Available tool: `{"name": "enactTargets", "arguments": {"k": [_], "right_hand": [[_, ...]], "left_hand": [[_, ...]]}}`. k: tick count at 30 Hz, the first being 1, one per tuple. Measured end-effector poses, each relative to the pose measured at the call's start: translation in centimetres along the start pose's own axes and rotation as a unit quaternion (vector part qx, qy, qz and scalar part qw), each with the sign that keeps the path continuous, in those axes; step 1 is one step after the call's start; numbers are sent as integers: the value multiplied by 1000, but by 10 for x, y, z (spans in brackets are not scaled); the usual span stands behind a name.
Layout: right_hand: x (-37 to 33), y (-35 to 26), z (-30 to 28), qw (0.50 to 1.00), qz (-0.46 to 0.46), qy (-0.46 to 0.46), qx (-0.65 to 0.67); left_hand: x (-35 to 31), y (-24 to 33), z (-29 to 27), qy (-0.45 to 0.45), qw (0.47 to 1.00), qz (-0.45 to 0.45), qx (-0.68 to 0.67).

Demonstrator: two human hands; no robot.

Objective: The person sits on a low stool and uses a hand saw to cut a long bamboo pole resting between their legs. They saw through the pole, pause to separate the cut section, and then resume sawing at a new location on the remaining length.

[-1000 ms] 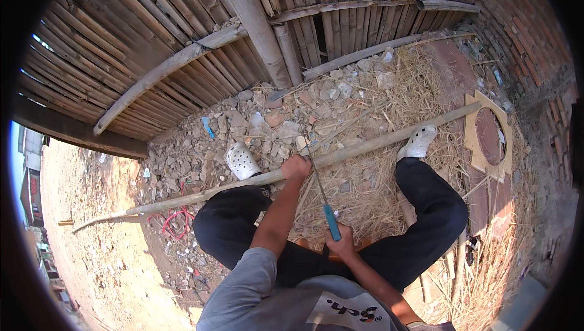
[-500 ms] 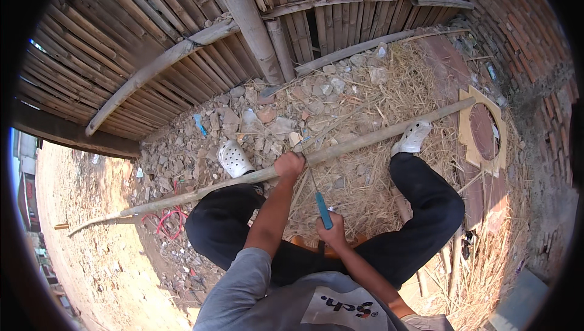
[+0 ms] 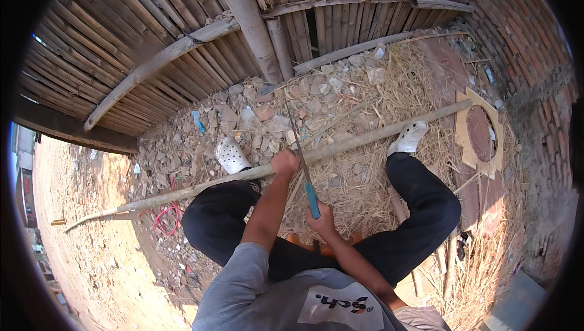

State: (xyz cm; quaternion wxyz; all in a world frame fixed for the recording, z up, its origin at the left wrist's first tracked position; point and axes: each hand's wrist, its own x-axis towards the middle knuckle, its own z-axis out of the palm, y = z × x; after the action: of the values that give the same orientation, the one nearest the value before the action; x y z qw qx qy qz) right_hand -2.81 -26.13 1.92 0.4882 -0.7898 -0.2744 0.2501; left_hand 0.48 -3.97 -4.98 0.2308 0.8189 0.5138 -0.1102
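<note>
A long wooden pole (image 3: 359,141) lies slantwise across in front of me, rising from lower left to upper right. My left hand (image 3: 285,162) is closed around it near its middle. In my right hand (image 3: 320,218) is the blue-green handle of a hand saw (image 3: 297,133). The saw's thin blade crosses the pole just right of my left hand, and its tip reaches over the rubble beyond. Whether the teeth sit in a cut cannot be made out.
Rubble (image 3: 255,109) and dry straw (image 3: 359,191) cover the ground. A bamboo wall (image 3: 182,27) rises ahead, a brick wall (image 3: 523,45) on the right. Near the pole's right end lies a cut-out board (image 3: 462,142). A pink cord (image 3: 164,221) lies at left. White clogs (image 3: 231,155) flank the pole.
My right hand has moved forward and slightly left with the saw, so more of the blade reaches past the pole. My left hand keeps its grip on the pole.
</note>
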Motion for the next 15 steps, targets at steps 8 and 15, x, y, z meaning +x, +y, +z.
{"name": "enactTargets", "arguments": {"k": [8, 15], "right_hand": [[-81, -19, -52, 998, 42, -6, 35], [2, -2, 3, 996, 48, 7, 72]], "left_hand": [[4, 7, -19, 9, 999, -37, -16], [6, 6, -9, 0, 1000, -16, -13]]}}
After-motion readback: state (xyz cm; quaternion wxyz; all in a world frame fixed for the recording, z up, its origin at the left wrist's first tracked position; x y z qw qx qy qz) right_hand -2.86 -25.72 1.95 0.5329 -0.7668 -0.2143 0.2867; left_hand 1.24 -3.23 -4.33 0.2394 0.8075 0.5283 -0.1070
